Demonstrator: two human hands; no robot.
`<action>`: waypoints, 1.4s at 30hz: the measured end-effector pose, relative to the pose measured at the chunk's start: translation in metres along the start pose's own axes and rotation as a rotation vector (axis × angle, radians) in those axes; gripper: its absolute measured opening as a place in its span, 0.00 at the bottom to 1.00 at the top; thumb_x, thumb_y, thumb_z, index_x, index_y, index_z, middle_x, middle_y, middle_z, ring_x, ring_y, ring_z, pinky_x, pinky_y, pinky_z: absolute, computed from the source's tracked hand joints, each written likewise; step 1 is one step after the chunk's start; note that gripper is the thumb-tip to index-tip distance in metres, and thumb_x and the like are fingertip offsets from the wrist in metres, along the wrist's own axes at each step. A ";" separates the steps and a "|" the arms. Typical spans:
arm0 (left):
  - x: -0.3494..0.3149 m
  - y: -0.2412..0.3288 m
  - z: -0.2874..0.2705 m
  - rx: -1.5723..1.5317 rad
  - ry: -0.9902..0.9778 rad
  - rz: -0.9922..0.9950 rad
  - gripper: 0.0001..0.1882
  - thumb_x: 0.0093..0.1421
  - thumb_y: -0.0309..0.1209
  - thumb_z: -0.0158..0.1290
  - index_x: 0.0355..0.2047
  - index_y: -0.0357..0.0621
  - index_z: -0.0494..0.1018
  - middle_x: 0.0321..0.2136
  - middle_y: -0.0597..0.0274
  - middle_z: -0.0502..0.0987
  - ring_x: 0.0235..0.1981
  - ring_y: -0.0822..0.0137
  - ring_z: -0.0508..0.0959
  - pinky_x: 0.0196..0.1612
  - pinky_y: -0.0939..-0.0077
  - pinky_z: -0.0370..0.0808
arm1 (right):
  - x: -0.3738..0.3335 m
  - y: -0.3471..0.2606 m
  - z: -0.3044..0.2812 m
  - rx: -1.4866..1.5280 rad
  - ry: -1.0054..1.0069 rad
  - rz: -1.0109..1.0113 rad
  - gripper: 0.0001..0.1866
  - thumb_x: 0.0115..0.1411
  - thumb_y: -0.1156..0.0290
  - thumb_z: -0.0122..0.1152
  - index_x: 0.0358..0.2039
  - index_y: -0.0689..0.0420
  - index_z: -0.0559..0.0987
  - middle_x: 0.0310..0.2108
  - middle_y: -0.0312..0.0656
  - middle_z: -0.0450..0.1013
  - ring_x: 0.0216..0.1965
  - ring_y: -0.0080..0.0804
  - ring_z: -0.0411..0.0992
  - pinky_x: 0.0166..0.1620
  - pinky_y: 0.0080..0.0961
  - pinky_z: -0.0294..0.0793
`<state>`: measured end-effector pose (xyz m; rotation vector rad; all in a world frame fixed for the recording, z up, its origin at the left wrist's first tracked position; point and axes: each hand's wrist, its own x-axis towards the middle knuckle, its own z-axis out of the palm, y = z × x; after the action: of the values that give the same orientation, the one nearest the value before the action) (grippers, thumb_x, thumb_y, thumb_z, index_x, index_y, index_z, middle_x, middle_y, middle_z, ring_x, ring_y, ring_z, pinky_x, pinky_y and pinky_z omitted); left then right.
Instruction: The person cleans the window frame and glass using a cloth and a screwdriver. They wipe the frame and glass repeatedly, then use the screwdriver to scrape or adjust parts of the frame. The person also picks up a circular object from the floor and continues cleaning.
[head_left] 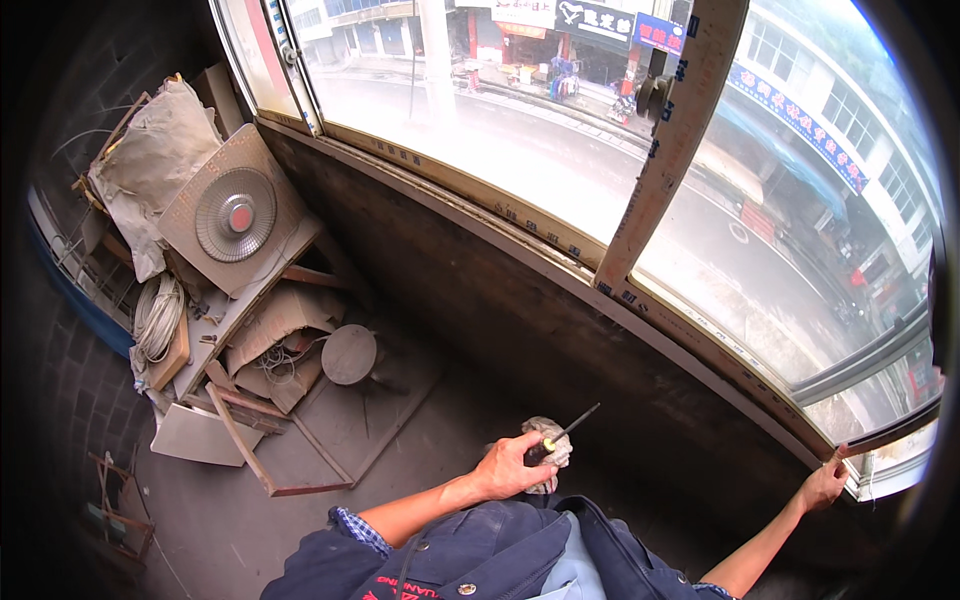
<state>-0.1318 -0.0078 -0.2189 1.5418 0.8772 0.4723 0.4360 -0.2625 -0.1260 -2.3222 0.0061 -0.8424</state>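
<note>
A screwdriver (577,424) with a dark and yellow-green handle is gripped in my left hand (507,466), its shaft pointing up and to the right. The same hand bunches a crumpled, pale, stained rag (546,430) around the handle. Far to the right, my right hand (824,484) reaches the lower corner of the window frame (720,355). Its fingers are closed at the end of a narrow brown strip (893,431) along the sash. Whether that strip is loose or part of the frame, I cannot tell.
A dusty heater (237,216) with a round grille leans on a cluttered table at left. Coiled cable (158,318), a torn cardboard box (285,335), a round stool (349,354) and a wooden frame (310,490) stand around it. A dark wall (480,290) runs below the window; a street lies outside.
</note>
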 end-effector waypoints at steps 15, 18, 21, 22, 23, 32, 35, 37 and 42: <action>0.015 -0.006 0.118 -0.046 0.004 -0.081 0.17 0.55 0.28 0.70 0.43 0.37 0.79 0.36 0.64 0.83 0.38 0.72 0.79 0.45 0.73 0.78 | 0.061 0.038 0.010 0.073 0.066 0.161 0.26 0.63 0.45 0.71 0.32 0.59 0.89 0.32 0.53 0.84 0.36 0.51 0.83 0.42 0.46 0.80; 0.017 0.001 0.121 -0.031 -0.041 -0.084 0.14 0.53 0.26 0.69 0.32 0.42 0.73 0.27 0.73 0.73 0.30 0.76 0.70 0.35 0.76 0.71 | 0.072 0.064 0.003 0.002 0.061 0.248 0.38 0.56 0.23 0.63 0.30 0.52 0.88 0.33 0.51 0.84 0.42 0.59 0.81 0.48 0.52 0.77; 0.016 0.004 0.119 -0.023 -0.083 -0.069 0.14 0.53 0.25 0.69 0.30 0.44 0.71 0.25 0.75 0.70 0.28 0.78 0.67 0.33 0.78 0.67 | 0.073 0.067 -0.012 0.056 0.073 0.308 0.44 0.52 0.16 0.57 0.28 0.51 0.87 0.31 0.49 0.83 0.40 0.59 0.81 0.47 0.52 0.75; 0.015 0.006 0.114 0.031 -0.112 -0.023 0.12 0.56 0.21 0.66 0.33 0.43 0.73 0.27 0.75 0.74 0.28 0.80 0.70 0.33 0.80 0.68 | 0.072 0.067 -0.015 0.043 0.078 0.314 0.44 0.52 0.16 0.56 0.28 0.51 0.87 0.30 0.49 0.83 0.40 0.58 0.81 0.47 0.51 0.75; 0.016 0.009 0.110 0.031 -0.128 -0.024 0.12 0.56 0.21 0.66 0.33 0.43 0.73 0.27 0.75 0.74 0.28 0.80 0.69 0.33 0.80 0.68 | 0.071 0.066 -0.018 0.030 0.079 0.319 0.45 0.51 0.16 0.56 0.28 0.51 0.87 0.30 0.49 0.83 0.40 0.58 0.81 0.48 0.51 0.74; 0.010 0.025 0.081 0.032 -0.148 -0.032 0.13 0.54 0.21 0.67 0.31 0.44 0.71 0.26 0.75 0.72 0.27 0.80 0.68 0.31 0.80 0.66 | 0.095 0.068 -0.042 0.008 0.133 0.342 0.44 0.51 0.17 0.61 0.30 0.54 0.87 0.29 0.51 0.82 0.37 0.58 0.80 0.39 0.51 0.75; 0.016 0.033 0.074 0.016 -0.148 -0.085 0.13 0.54 0.22 0.67 0.30 0.44 0.71 0.26 0.75 0.71 0.27 0.80 0.68 0.31 0.79 0.67 | 0.098 0.062 -0.042 -0.001 0.106 0.368 0.44 0.51 0.18 0.62 0.35 0.52 0.89 0.32 0.50 0.84 0.39 0.55 0.81 0.41 0.50 0.77; 0.024 0.026 0.070 0.026 -0.158 -0.092 0.14 0.54 0.24 0.69 0.30 0.43 0.71 0.26 0.75 0.72 0.28 0.79 0.68 0.32 0.78 0.68 | 0.097 0.057 -0.039 -0.007 0.088 0.396 0.41 0.53 0.20 0.63 0.34 0.51 0.90 0.33 0.52 0.84 0.42 0.58 0.81 0.46 0.52 0.77; 0.030 0.006 0.070 0.009 -0.147 -0.099 0.14 0.54 0.27 0.71 0.32 0.40 0.74 0.27 0.73 0.74 0.30 0.77 0.71 0.34 0.77 0.72 | 0.103 0.078 -0.035 0.049 0.085 0.290 0.42 0.57 0.24 0.63 0.33 0.59 0.88 0.30 0.56 0.82 0.33 0.56 0.79 0.38 0.50 0.73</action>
<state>-0.0599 -0.0305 -0.2309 1.5135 0.8382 0.2798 0.5138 -0.3664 -0.0926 -2.1696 0.3465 -0.7824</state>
